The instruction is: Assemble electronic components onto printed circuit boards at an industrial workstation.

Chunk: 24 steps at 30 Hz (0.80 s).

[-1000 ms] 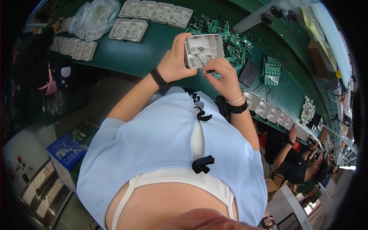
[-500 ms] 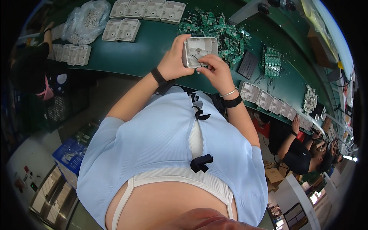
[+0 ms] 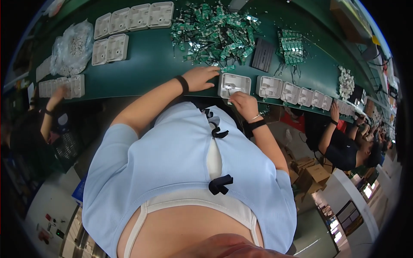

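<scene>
A white, open-topped plastic box (image 3: 241, 81) rests on the green bench near its front edge. At the box's near wall is my right hand (image 3: 244, 105), thumb and fingers pinched together; whatever lies between them is too small to make out. Just left of the box, my left hand (image 3: 201, 79) is open over the bench, fingers stretched toward a small green circuit board (image 3: 228, 69) behind the box. The left hand holds nothing that I can see.
A heap of green circuit boards with dark wires (image 3: 213, 32) lies behind. Beside it are a dark grey flat block (image 3: 262, 55) and stacked boards (image 3: 291, 45). White boxes stand in a row (image 3: 270, 87) rightward and a group (image 3: 138, 17) leftward. Co-workers sit at both sides.
The box was held up between both hands; now it sits on the bench, further right. My left hand has let go of it, while my right hand has moved down to its near edge.
</scene>
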Available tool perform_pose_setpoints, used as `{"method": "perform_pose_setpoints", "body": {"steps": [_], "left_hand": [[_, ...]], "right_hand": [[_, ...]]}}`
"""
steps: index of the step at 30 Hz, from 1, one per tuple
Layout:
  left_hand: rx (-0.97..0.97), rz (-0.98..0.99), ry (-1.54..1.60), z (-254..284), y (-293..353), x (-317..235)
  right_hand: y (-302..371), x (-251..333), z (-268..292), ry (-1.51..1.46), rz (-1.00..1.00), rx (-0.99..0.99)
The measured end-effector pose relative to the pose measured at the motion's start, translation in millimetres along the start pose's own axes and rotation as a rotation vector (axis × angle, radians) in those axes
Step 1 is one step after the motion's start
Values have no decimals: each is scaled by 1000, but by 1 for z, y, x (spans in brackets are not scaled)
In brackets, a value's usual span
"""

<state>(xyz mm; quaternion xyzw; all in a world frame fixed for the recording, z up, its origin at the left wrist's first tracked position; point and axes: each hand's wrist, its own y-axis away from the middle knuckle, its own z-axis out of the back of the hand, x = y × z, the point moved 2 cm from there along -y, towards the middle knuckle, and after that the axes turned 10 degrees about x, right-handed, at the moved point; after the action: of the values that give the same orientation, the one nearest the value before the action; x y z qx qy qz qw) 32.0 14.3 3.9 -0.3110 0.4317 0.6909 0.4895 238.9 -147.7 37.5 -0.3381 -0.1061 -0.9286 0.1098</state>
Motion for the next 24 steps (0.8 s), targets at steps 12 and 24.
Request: {"method": "perform_pose_setpoints", "body": {"steps": [12, 24], "left_hand": [[127, 155, -767, -13, -32, 26], [-269, 393, -486, -8, -55, 19]], "right_hand": [[25, -49, -2, 135, -86, 23], [28, -74, -12, 344, -97, 49]]}}
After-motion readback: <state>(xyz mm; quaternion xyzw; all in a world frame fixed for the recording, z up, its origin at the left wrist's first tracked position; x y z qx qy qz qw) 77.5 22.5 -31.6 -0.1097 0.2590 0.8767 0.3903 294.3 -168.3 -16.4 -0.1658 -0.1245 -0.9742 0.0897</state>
